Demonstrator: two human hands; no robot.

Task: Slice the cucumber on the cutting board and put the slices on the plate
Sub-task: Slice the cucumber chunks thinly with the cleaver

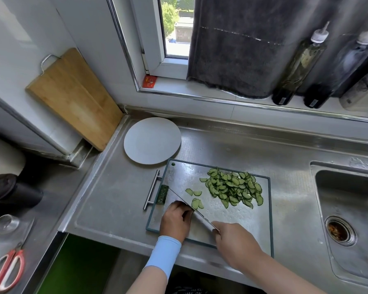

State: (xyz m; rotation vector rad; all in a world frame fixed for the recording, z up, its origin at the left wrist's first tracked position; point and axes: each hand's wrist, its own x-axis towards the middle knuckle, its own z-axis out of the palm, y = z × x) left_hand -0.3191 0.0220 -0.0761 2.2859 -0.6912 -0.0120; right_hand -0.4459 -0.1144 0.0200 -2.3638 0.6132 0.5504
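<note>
A steel cutting board with a bar handle lies on the counter. A heap of thin cucumber half-slices covers its far right part, and a few loose slices lie near the knife. A dark green cucumber stub sits at the board's left edge. My right hand grips the handle of a long knife, whose blade runs up-left toward the stub. My left hand has curled fingers resting against the blade's left side; what lies under them is hidden. The white plate behind the board holds nothing.
A sink with a drain is at the right. A wooden board leans in the left corner. Bottles stand on the window sill. Red scissors, a glass and a dark cup sit at the left.
</note>
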